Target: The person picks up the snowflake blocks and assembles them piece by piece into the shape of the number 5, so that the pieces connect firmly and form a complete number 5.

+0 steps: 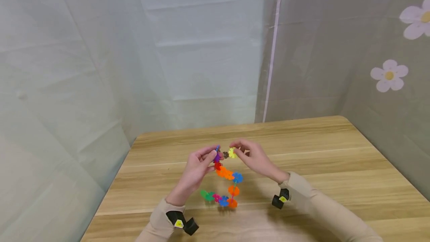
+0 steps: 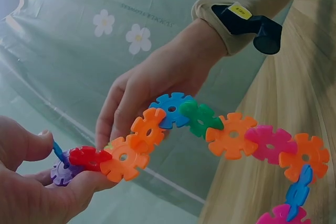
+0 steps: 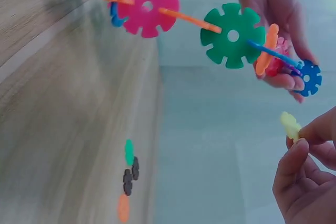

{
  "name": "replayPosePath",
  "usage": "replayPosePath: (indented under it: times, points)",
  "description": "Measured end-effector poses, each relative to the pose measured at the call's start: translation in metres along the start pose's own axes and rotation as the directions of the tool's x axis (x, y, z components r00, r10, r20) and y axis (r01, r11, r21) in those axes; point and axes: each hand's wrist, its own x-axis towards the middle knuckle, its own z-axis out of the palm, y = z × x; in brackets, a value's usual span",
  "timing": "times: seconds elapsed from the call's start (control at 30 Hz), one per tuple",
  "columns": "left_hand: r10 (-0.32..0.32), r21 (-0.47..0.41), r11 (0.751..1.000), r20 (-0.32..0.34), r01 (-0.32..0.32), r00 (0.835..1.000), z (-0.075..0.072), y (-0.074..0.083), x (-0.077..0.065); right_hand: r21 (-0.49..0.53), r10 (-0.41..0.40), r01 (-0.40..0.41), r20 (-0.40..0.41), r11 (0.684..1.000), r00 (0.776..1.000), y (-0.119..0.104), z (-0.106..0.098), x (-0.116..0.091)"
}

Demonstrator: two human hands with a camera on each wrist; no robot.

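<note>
My left hand (image 1: 195,169) pinches the upper end of a chain of interlocking notched plastic discs (image 1: 221,172), by its purple disc (image 2: 64,173) and blue disc (image 3: 310,78). From there the chain hangs in a curve through red, orange, blue, green and pink discs, ending with a green disc (image 1: 204,194) low in the head view. Between thumb and fingertips, my right hand (image 1: 256,160) holds a single yellow disc (image 1: 232,152). In the right wrist view this yellow disc (image 3: 290,124) is apart from the chain, a short way from its blue end disc.
Loose discs lie on the wooden table (image 1: 302,141): a green disc (image 3: 129,152), two black discs (image 3: 127,182) and an orange disc (image 3: 123,207). Hanging cloth (image 1: 208,66) encloses the table's back and sides.
</note>
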Motion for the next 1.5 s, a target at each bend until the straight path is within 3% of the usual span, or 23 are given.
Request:
replayPosePath:
  times: [0.2, 0.33, 0.6, 0.77, 1.0, 1.13, 1.2, 1.4, 1.5]
  points:
    - [0.024, 0.014, 1.000, 0.041, -0.025, 0.999, -0.001, 0.000, 0.000, 0.075, 0.044, -0.045, 0.014, 0.996, 0.999, -0.012, -0.002, 0.002]
    - [0.039, 0.022, 0.999, 0.071, -0.041, 0.997, 0.000, 0.000, -0.001, 0.085, 0.023, -0.023, 0.003, 0.996, 1.000, -0.019, -0.002, 0.005]
    - [0.037, 0.025, 0.999, 0.086, -0.039, 0.996, 0.001, -0.001, -0.001, 0.099, -0.093, 0.098, -0.056, 0.990, 0.994, -0.027, -0.006, 0.010]
    - [0.035, 0.046, 0.998, 0.116, -0.040, 0.993, 0.000, -0.001, -0.002, 0.116, -0.159, 0.164, -0.051, 0.980, 0.986, -0.029, -0.006, 0.010]
    - [0.051, 0.101, 0.993, 0.155, -0.067, 0.987, 0.001, 0.000, -0.002, 0.022, -0.266, 0.267, -0.047, 0.964, 0.963, -0.032, -0.008, 0.010]
    - [0.086, 0.172, 0.978, 0.167, -0.115, 0.982, 0.002, 0.002, -0.004, -0.068, -0.375, 0.372, -0.043, 0.926, 0.926, -0.034, -0.010, 0.009]
    - [0.108, 0.203, 0.969, 0.167, -0.141, 0.980, 0.003, 0.003, -0.005, -0.088, -0.393, 0.389, -0.038, 0.917, 0.919, -0.036, -0.010, 0.008]
    - [0.198, 0.310, 0.920, 0.154, -0.238, 0.968, 0.007, 0.008, -0.016, -0.040, -0.326, 0.325, -0.030, 0.945, 0.945, -0.045, -0.008, 0.003]
    - [0.219, 0.339, 0.906, 0.133, -0.252, 0.966, 0.009, 0.010, -0.019, -0.017, -0.301, 0.301, -0.021, 0.954, 0.953, -0.049, -0.008, 0.003]
